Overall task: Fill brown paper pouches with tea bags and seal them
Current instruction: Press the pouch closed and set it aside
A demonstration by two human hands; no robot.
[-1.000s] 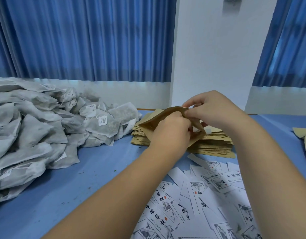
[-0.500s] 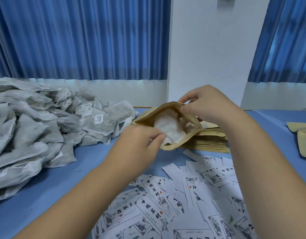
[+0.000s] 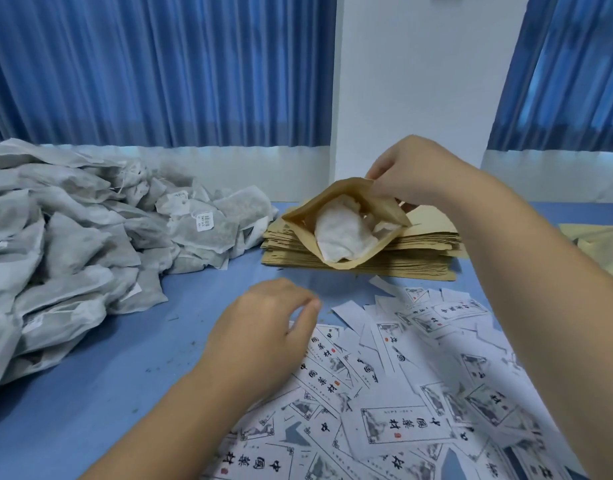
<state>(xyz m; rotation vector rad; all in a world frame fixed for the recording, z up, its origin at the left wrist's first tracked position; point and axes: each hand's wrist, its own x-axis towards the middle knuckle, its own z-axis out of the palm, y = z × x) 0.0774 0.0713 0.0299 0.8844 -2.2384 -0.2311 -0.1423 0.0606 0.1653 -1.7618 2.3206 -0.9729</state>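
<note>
Tea bags point(image 3: 73, 254) are heaped high on the far left of the blue counter point(image 3: 107, 375), a grey pile well apart from the action. Moving right, the left hand point(image 3: 263, 337) hovers low at the near edge of the scattered printed labels point(image 3: 402, 393). Its fingers are loosely curled and, as far as I can tell, grip nothing, though the fingertips are blurred. Up and to the right, the brown pouch point(image 3: 308, 216) hangs just above the stack of flat pouches point(image 3: 419, 247). Its mouth gapes toward the person and its long axis seems to run away behind that mouth. A white tea bag point(image 3: 339, 233) bulges from the opening and doesn't look fully seated to me. The right hand point(image 3: 422, 171) pinches the pouch's upper rim from above. So the free left hand, below and left of the mouth, looks best placed to push the bag in. Hidden are the pouch's closed end, the right fingertips behind the rim, and how many bags sit inside.
</note>
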